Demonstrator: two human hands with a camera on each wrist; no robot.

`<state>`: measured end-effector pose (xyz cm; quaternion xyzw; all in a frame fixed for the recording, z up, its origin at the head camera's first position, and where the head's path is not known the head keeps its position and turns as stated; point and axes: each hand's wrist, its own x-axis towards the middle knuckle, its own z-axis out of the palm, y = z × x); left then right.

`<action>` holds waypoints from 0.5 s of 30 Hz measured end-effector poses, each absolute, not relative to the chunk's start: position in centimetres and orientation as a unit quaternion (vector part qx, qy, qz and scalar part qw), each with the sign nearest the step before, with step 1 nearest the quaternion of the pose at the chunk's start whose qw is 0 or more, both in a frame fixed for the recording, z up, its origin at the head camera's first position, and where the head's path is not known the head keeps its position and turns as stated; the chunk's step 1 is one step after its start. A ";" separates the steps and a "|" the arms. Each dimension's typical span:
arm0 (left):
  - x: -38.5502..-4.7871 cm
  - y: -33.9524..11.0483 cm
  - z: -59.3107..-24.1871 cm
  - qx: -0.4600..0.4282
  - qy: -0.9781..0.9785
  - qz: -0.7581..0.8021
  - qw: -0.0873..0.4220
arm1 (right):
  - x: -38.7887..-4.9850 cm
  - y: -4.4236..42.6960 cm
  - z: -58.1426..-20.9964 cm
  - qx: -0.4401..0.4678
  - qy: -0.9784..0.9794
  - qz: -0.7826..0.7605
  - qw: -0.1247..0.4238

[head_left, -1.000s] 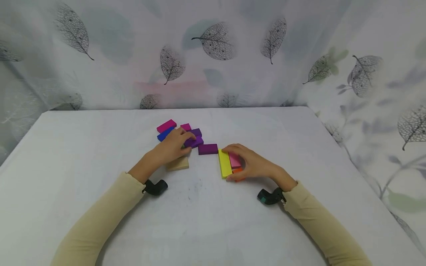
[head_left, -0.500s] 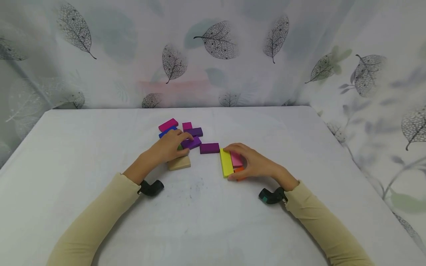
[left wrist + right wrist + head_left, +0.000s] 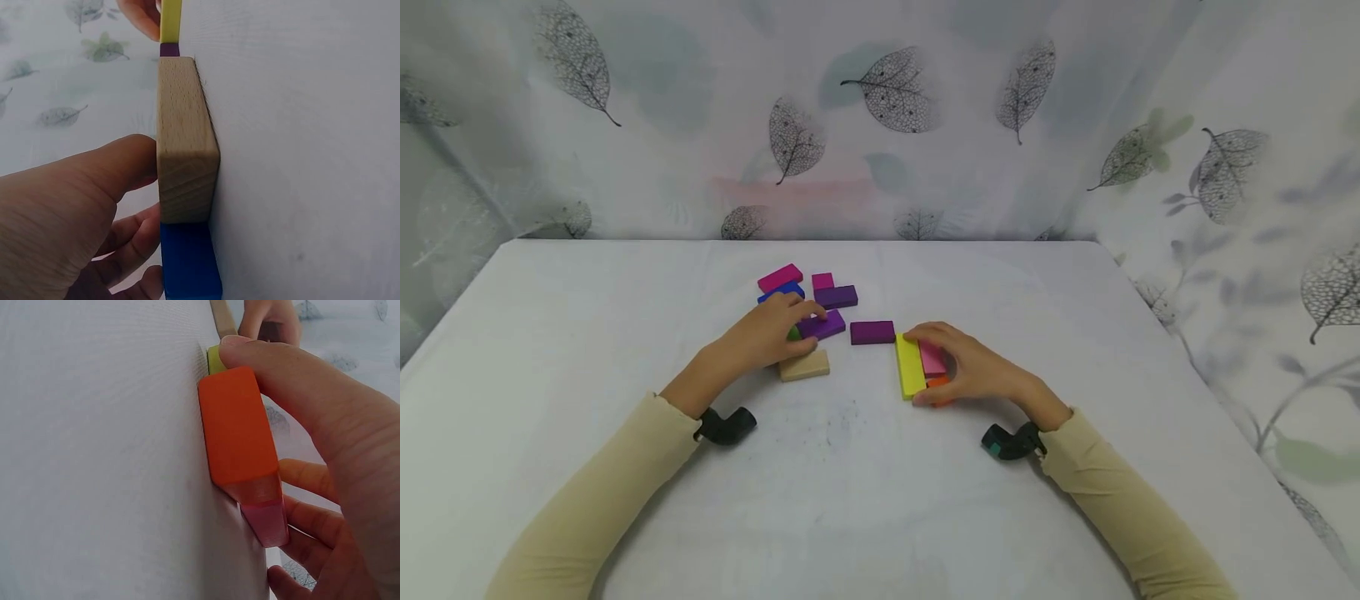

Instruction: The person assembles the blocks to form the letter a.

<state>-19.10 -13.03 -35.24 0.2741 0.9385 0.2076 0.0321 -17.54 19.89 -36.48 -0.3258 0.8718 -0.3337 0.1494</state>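
Note:
My left hand [image 3: 766, 332] holds a violet block [image 3: 825, 325] between thumb and forefinger; part of the block is hidden. A green block [image 3: 793, 333] peeks out beside it under the palm. Just in front of the thumb lies a natural wood block [image 3: 805, 366]. My right hand [image 3: 973, 367] pinches a long yellow block [image 3: 910, 367], forefinger at its far end and thumb at its near end. Under that palm, a pink block [image 3: 932, 360] and an orange block [image 3: 938, 388] lie along the yellow one. The right wrist view shows the orange block [image 3: 237, 425] close up.
A dark purple block [image 3: 872, 332] lies between the hands, by the yellow block's far corner. Behind the left hand are a magenta block [image 3: 780, 277], a blue block [image 3: 784, 290], a small magenta block [image 3: 822, 282] and another purple block [image 3: 836, 297]. A leaf-patterned curtain [image 3: 887, 167] hangs behind the white table [image 3: 850, 500].
My left hand has drawn back leftwards, dragging the violet block away from the purple blocks near it. My right hand stays on the yellow block.

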 end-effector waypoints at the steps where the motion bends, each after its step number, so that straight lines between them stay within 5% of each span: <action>1: -19.2 -13.0 -35.2 0.275 0.939 0.206 0.034 | -17.5 19.9 -36.5 -0.326 0.872 -0.334 0.148; 15: -18.7 -13.2 -34.9 0.283 0.943 0.175 0.031 | -17.7 19.9 -36.5 -0.326 0.868 -0.341 0.152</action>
